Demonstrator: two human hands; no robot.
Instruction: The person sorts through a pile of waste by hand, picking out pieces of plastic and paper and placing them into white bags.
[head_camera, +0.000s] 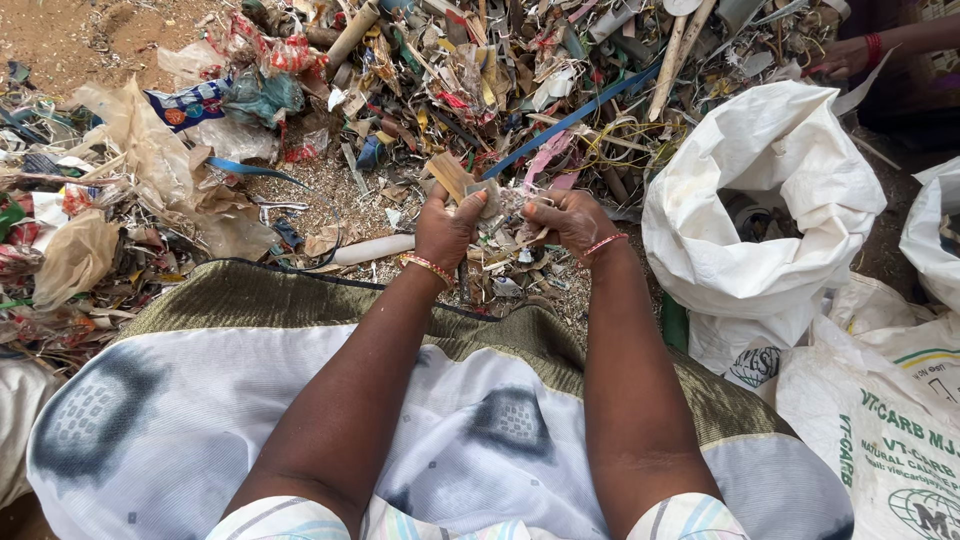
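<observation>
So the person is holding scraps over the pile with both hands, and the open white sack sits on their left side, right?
Not quite. The head view shows both hands, left hand and right hand, holding scraps over the pile, but the open white sack sits on their right.

The scrap heap is a mix of rough plastic strips, torn film and matt wood-like sticks. The sack is woven white plastic, dull and creased. The lap cloth is soft printed fabric with an olive border. Bangles shine like metal.
</observation>
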